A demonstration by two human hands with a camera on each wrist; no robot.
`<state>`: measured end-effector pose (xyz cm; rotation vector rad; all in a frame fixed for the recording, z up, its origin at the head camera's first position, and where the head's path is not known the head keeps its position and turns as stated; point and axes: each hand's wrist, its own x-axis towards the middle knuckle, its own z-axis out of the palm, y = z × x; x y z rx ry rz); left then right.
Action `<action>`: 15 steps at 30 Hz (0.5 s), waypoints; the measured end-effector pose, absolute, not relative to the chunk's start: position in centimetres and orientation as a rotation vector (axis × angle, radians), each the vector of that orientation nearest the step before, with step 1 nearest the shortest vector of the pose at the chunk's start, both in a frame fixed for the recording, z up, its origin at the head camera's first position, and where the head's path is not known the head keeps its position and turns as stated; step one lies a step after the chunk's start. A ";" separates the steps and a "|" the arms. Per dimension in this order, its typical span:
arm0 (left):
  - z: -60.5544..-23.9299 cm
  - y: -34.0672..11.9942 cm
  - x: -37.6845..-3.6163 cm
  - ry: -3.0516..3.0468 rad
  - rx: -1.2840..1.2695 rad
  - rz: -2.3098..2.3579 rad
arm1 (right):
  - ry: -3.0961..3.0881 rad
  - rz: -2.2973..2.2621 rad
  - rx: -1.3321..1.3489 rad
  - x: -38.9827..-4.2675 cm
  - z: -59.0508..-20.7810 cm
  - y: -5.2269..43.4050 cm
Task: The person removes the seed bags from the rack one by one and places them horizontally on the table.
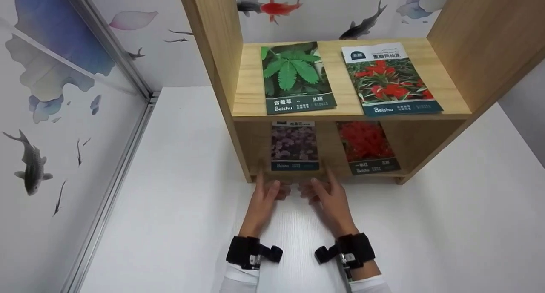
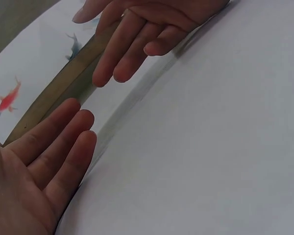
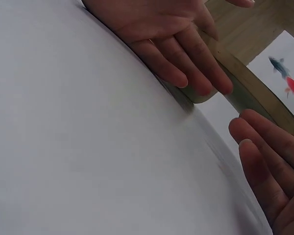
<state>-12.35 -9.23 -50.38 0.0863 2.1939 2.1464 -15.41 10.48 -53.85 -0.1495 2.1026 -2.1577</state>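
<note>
Both of our hands hover just above the white table (image 1: 170, 225), in front of the wooden shelf unit (image 1: 481, 50): our left hand (image 1: 265, 196) and right hand (image 1: 327, 196) are held palm toward palm, fingers straight and relaxed, gripping nothing, with a narrow gap between the fingertips. Nearest to them is the purple-flower seed packet (image 1: 294, 146), which lies flat on the lower shelf, its near edge just beyond our fingers; the red-flower seed packet (image 1: 367, 147) lies beside it to the right. On the upper shelf rest the green-leaf seed packet (image 1: 295, 77) and another red-flower packet (image 1: 391, 79). We judge the risk to be the low opening: our knuckles could knock the upper shelf board on the way in, and a thin, flat packet on smooth wood could slide toward the back rather than lift, or crease if we pinch it only at one corner.
</note>
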 end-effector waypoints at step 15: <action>-50.3 -8.5 -12.7 2.093 0.124 2.207 | 2.253 -2.091 -0.069 -15.8 -53.5 9.1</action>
